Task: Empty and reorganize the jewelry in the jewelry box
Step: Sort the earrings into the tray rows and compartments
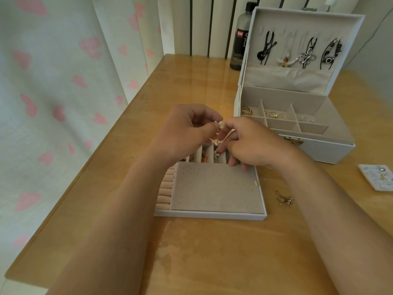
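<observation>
A white removable tray lies on the wooden table in front of me, with a beige perforated earring panel, ring rolls on its left and small slots at the back holding jewelry. Above those slots my left hand pinches a pearl drop earring by its top. My right hand meets it there, fingertips curled at the same earring. The open jewelry box stands at the right rear, with necklaces hanging in its lid and gold pieces in its compartments.
A pair of gold earrings lies loose on the table right of the tray. A small card with jewelry sits at the right edge. A dark bottle stands behind the box. A heart-patterned curtain hangs along the table's left edge.
</observation>
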